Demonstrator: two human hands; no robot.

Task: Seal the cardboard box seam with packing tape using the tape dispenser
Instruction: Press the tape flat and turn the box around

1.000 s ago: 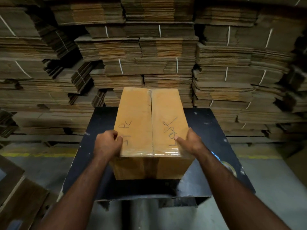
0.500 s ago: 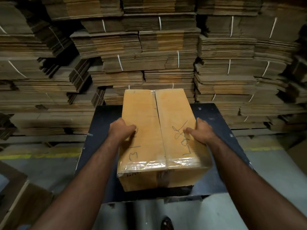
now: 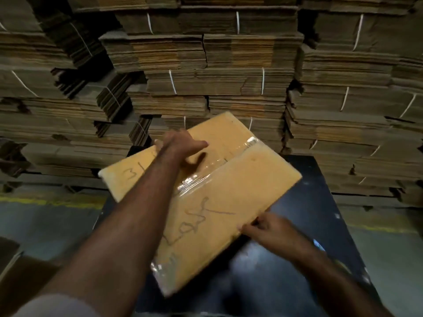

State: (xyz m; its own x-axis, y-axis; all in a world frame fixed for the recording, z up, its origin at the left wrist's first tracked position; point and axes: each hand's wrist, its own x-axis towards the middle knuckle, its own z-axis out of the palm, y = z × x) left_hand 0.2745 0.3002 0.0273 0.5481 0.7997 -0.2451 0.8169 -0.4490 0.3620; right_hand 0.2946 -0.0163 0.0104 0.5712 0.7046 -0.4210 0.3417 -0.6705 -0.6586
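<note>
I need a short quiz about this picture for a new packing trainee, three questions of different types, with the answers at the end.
1. True or false: clear tape already runs along the centre seam of the cardboard box.
2. Which hand reaches over the box top to its far side? A) left hand B) right hand C) neither
3. Fill in: the box sits turned at an angle on a dark ____, in front of stacks of flattened cardboard.

Key: 1 true; 2 A, while the right hand grips the box's near right edge; 3 table.
</note>
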